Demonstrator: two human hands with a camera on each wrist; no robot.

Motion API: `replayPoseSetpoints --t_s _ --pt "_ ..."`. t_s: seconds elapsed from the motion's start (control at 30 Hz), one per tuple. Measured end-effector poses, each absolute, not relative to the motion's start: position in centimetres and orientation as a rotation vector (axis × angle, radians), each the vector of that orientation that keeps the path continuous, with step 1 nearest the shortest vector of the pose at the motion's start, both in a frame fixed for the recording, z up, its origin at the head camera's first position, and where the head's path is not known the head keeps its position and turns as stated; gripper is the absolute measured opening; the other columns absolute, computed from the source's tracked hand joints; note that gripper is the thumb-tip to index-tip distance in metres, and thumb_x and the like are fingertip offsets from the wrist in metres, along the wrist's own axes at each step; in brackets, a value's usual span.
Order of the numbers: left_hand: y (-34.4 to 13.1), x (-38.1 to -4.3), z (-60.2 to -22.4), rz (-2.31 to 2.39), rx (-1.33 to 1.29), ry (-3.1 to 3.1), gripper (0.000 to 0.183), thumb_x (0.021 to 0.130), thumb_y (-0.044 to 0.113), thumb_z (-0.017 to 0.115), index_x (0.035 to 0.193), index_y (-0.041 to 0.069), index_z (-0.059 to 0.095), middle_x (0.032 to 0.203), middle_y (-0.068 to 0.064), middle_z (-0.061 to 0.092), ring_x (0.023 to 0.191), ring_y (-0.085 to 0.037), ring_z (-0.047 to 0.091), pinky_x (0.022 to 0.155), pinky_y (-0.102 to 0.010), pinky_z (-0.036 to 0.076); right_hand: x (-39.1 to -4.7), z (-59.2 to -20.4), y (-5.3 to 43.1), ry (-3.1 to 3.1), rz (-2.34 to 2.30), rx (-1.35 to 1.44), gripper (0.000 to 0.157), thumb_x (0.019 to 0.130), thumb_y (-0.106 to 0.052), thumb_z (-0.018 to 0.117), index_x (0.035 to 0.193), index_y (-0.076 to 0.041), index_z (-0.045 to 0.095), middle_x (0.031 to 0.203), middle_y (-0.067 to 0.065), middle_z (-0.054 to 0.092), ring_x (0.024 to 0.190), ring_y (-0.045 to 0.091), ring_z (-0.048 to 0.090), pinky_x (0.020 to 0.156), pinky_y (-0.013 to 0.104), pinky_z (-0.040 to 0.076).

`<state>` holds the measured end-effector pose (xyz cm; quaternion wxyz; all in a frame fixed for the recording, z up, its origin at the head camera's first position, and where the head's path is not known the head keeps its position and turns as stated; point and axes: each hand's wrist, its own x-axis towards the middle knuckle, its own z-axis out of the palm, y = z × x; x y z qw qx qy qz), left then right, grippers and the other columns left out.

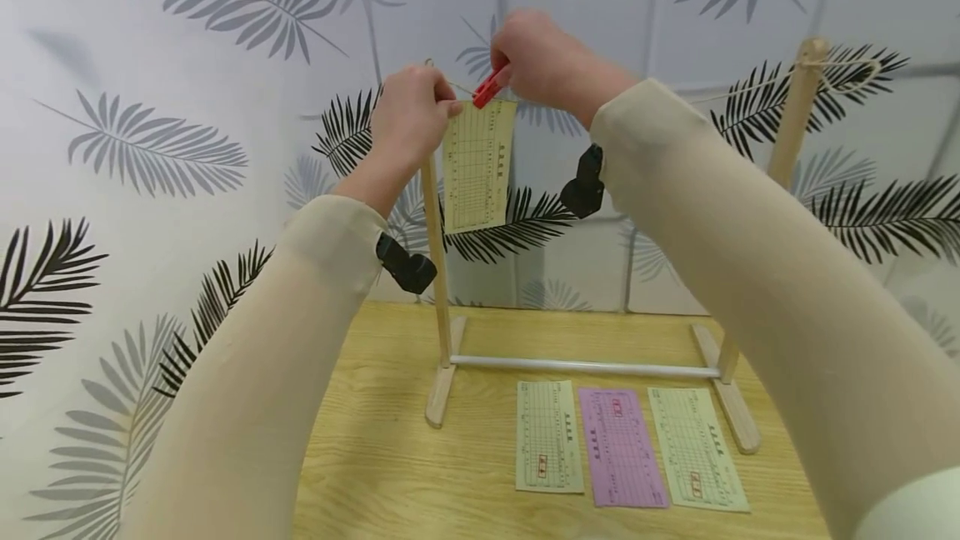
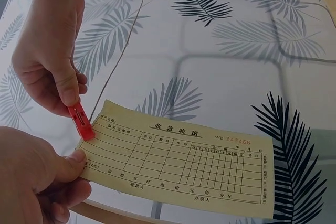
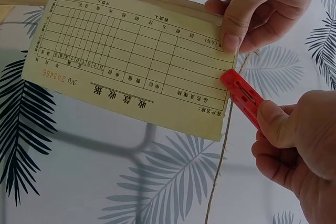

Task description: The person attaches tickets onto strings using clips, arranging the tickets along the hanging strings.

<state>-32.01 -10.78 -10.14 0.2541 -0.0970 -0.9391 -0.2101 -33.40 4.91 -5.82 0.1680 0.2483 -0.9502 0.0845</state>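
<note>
Yellow receipt (image 1: 480, 169): hanging at the string (image 1: 741, 90), just right of the left hand (image 1: 411, 113), below the right hand (image 1: 542, 57)
Left hand: pinching the receipt's upper left corner
Right hand: gripping a red clothespin (image 1: 487, 91) against the top edge
Tabletop (image 1: 390, 473): bearing three slips (image 1: 623, 447), near right

Red clip (image 3: 243, 98) part-hidden, sleeves (image 1: 240, 365) cropped
</note>
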Motion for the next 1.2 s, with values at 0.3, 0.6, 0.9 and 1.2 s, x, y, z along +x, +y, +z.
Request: replayPoseSetpoints --t_s 0.3,0.6,0.9,1.2 --pt "-11.2 -32.0 -10.3 -0.563 -0.259 -2.534 0.021 0.093 0.025 0.058 0.104 0.009 0.066 0.106 -0.003 0.061 0.084 -0.015 0.054 0.065 -0.027 0.044 -33.5 -6.3 4.1 -2.714 0.175 0.785 0.017 0.093 -0.001 0.051 0.107 0.001 0.059 0.111 0.013 0.045 0.102 0.024 0.042 0.084 0.030 0.043" --pt "-11.3 -32.1 -10.4 -0.557 -0.267 -2.532 0.020 0.093 0.023 0.058 0.104 0.008 0.066 0.106 -0.004 0.062 0.084 -0.014 0.055 0.067 -0.026 0.045 -33.6 -6.5 3.8 -2.751 0.160 0.785 0.032 0.092 -0.002 0.053 0.125 -0.001 0.055 0.115 0.013 0.043 0.106 0.024 0.041 0.086 0.029 0.043" --pt "-11.4 -32.2 -10.8 -0.570 -0.285 -2.521 0.019 0.094 0.020 0.057 0.106 0.008 0.064 0.107 -0.004 0.060 0.086 -0.016 0.055 0.070 -0.027 0.045 -34.0 -7.4 4.0 -2.739 0.260 0.777 0.043 0.096 -0.012 0.049 0.138 -0.007 0.041 0.120 0.014 0.041 0.102 0.023 0.044 0.082 0.030 0.043" --pt "-11.5 -32.2 -10.9 -0.526 -0.287 -2.513 0.022 0.093 0.019 0.058 0.112 0.009 0.063 0.111 -0.003 0.061 0.092 -0.016 0.058 0.073 -0.028 0.047 -34.4 -8.1 4.3 -2.665 0.309 0.827 0.039 0.097 -0.014 0.048 0.134 -0.004 0.044 0.119 0.015 0.042 0.099 0.024 0.046 0.084 0.032 0.042"
